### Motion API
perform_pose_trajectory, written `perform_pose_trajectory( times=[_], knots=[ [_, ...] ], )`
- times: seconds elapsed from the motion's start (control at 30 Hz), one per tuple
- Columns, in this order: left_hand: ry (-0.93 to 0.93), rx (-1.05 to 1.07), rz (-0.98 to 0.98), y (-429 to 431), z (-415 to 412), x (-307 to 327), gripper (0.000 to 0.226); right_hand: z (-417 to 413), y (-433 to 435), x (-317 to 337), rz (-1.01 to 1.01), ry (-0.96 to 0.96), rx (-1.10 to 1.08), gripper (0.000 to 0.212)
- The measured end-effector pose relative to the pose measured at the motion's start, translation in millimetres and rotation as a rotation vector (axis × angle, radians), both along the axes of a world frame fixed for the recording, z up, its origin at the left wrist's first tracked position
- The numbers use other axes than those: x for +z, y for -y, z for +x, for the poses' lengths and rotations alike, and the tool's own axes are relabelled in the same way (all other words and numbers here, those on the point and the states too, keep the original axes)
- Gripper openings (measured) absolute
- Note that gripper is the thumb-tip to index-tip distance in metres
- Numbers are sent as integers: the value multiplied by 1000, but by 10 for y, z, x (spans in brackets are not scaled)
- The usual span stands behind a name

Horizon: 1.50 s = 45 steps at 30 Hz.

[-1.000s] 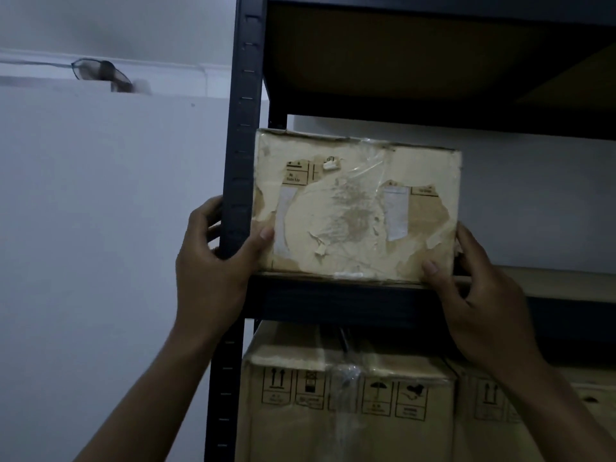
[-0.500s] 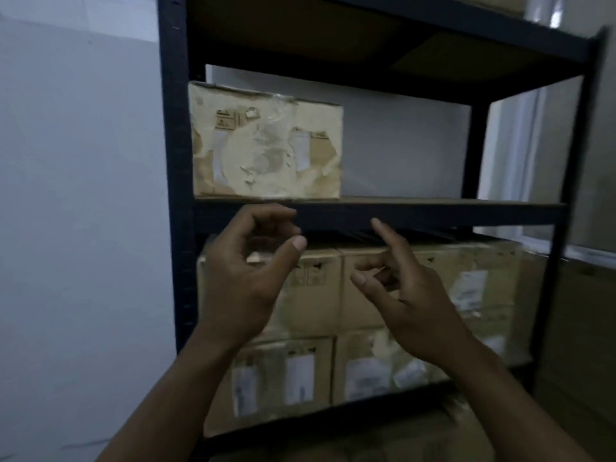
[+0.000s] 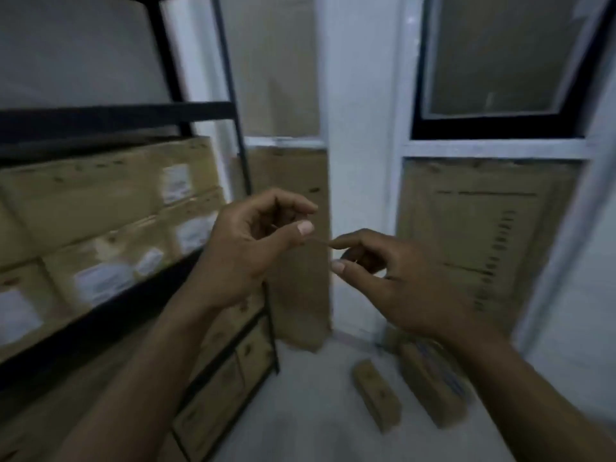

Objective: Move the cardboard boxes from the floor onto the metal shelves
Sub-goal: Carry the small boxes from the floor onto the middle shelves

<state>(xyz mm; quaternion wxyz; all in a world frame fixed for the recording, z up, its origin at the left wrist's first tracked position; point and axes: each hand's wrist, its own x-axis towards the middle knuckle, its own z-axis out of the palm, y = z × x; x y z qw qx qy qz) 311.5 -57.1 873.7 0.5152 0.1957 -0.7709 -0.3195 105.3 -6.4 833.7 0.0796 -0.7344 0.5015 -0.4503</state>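
two bare hands show. the left hand point(image 3: 246, 251) is the one next to the metal shelf point(image 3: 100, 120); the right hand point(image 3: 396, 281) is farther from it. the left arm point(image 3: 140, 378) and the right arm point(image 3: 540, 395) are bare right down to the wrist. each thumb has a short, neat nail point(image 3: 305, 227). the edges look a bit blurry.

Motion blur smears the whole view. The labels point(image 3: 100, 282) on the shelved boxes point(image 3: 83, 201) are unreadable. The metal shelves point(image 3: 116, 115) run off the left and top edges. On the floor to the right, the right forearm point(image 3: 520, 378) hides part of the longer box point(image 3: 426, 388). Print on the smaller box point(image 3: 376, 399) is illegible.
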Motion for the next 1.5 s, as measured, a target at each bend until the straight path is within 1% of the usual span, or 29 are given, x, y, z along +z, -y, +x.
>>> perform_pose_trajectory(
  times=[0.13, 0.27, 0.37, 0.5, 0.57, 0.63, 0.73, 0.8, 0.87, 0.97, 1.13, 1.3, 1.37, 1.5],
  knots=[
    [125, -323, 88, -179, -1206, -260, 24, -895, -789, -317, 48, 129, -304, 23],
    [254, -594, 141, -558, -2432, -512, 20, -1667, -1588, -599, 104, 222, -584, 23],
    [343, -781, 182, -906, -3279, -744, 24, -2197, -2198, -811, 107, 301, -795, 17],
    [396, -978, 247, -1362, -4307, -1044, 27, -2878, -2884, -1051, 158, 334, -1009, 22],
    [431, -1045, 247, -1560, -4818, -1182, 24, -3247, -3155, -1165, 207, 345, -1078, 23],
    [453, -1094, 291, -1750, -5353, -1318, 22, -3636, -3423, -1276, 259, 379, -1149, 24],
    [473, -1138, 329, -1980, -5939, -1466, 17, -4011, -3711, -1424, 354, 404, -1219, 24],
    [513, -1180, 346, -2168, -6344, -1571, 16, -4256, -3931, -1525, 396, 422, -1267, 20],
    [548, -1223, 375, -2344, -6741, -1668, 16, -4485, -4154, -1621, 391, 456, -1324, 17],
    [624, -1265, 430, -2585, -7244, -1810, 16, -4784, -4442, -1774, 413, 503, -1405, 20],
    [726, -1261, 498, -2761, -8065, -2111, 16, -5442, -4705, -2087, 426, 589, -1465, 21],
    [806, -1146, 508, -2730, -8970, -2522, 15, -6369, -4786, -2626, 439, 719, -1446, 18],
    [856, -1071, 494, -2659, -9326, -2740, 15, -6825, -4778, -2901, 431, 783, -1420, 19],
    [971, -904, 528, -2470, -9886, -3154, 19, -7614, -4706, -3435, 448, 919, -1381, 21]
  ],
)
